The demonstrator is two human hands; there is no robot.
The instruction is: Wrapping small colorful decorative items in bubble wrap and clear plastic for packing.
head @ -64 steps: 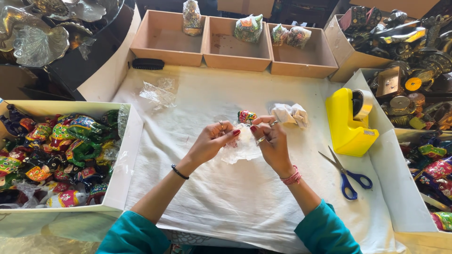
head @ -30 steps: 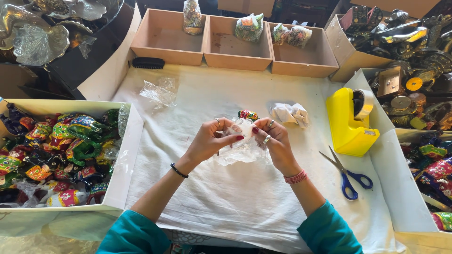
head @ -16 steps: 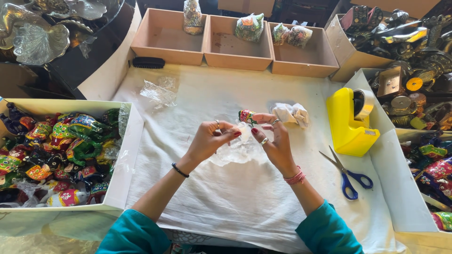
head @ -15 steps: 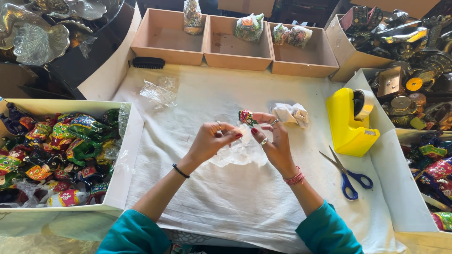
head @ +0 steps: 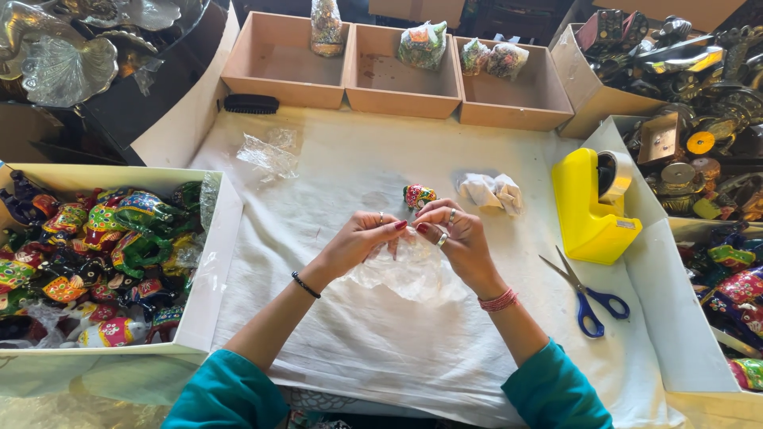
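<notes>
Head view: my left hand (head: 362,238) and right hand (head: 457,238) now meet fingertip to fingertip, both pinching clear crinkled plastic bag (head: 409,274) over white cloth tabletop (head: 334,334). Painted multicoloured figurine (head: 419,195), earlier hidden behind fingers, sits exposed just beyond; bag mouth seemingly opening.

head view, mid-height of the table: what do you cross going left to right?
White box of painted figurines → left hand → right hand, both pinching the clear plastic wrap → blue-handled scissors → yellow tape dispenser.
</notes>
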